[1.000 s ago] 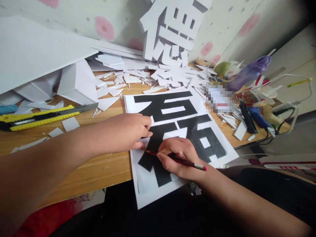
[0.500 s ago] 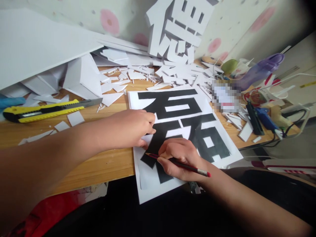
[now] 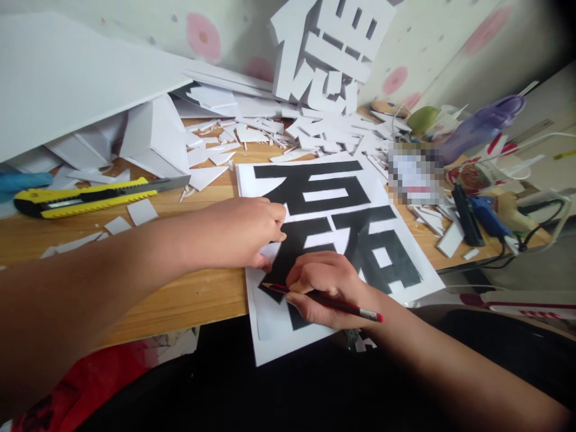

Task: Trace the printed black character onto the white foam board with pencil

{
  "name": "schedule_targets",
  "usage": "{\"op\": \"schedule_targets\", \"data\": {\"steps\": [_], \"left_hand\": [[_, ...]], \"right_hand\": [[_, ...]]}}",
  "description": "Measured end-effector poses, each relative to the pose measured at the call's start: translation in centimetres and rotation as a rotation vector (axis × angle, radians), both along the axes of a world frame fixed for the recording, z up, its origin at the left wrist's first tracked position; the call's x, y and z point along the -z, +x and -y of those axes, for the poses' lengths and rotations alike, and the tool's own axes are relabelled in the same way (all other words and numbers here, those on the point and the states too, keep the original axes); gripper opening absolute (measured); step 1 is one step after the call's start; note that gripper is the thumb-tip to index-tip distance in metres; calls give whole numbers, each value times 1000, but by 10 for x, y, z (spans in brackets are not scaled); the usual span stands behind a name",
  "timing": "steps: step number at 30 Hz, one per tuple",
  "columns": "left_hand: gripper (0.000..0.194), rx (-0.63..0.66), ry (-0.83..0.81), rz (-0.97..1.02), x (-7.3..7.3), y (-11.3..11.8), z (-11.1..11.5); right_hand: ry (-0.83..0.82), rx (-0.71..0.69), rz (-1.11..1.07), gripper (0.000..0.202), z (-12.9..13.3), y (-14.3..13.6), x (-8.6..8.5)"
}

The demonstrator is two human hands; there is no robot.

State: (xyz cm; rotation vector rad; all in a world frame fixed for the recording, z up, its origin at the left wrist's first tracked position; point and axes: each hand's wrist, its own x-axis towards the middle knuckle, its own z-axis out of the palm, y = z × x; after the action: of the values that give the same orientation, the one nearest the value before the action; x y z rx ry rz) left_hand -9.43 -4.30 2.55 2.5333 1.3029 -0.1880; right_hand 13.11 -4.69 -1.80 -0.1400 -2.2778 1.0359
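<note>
A black paper character template (image 3: 310, 207) lies on a white board (image 3: 270, 345) that reaches over the table's front edge. My left hand (image 3: 261, 228), fingers curled and bunched, presses on the template's left side and the board there. In a writing grip, my right hand (image 3: 326, 288) is shut on a dark red and black pencil (image 3: 348, 308) with a red end. The pencil's tip touches or nearly touches the template's lower left stroke, just below my left thumb. My right hand covers part of the template's lower middle.
A yellow utility knife (image 3: 96, 198), blade out, lies on the wooden table (image 3: 202, 294) at left. White board scraps (image 3: 324, 135) pile up behind. A white cut-out character (image 3: 333, 45) leans on the wall. A blue glue gun (image 3: 490, 216) and cables sit at right.
The pencil tip has shifted slightly left along the template's lower left stroke, with my right hand. My left hand keeps its place on the template. The whole view has moved a little.
</note>
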Motion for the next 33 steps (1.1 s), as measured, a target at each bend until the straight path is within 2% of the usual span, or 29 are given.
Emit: {"op": "schedule_targets", "data": {"steps": [9,14,24,26,28,31,33], "left_hand": [[37,-1,14,-5,-3,1,5],[37,0,-3,-7,-4,3,8],[38,-3,-22,-25,-2,2,7],[39,11,-9,-15,0,1,6],[42,30,11,-2,0,-1,6],[48,36,46,-3,-2,-3,8],[48,16,54,-19,-4,-3,12]], "right_hand": [[-17,-47,-35,19,-1,-2,3],[-103,-32,-33,18,-3,0,6],[-91,-3,-29,25,-3,0,6],[-200,15,-20,24,-3,1,6],[-445,85,-85,25,-3,0,6],[-882,222,-317,26,-7,-4,6],[-1060,247,-413,25,-11,-7,6]]}}
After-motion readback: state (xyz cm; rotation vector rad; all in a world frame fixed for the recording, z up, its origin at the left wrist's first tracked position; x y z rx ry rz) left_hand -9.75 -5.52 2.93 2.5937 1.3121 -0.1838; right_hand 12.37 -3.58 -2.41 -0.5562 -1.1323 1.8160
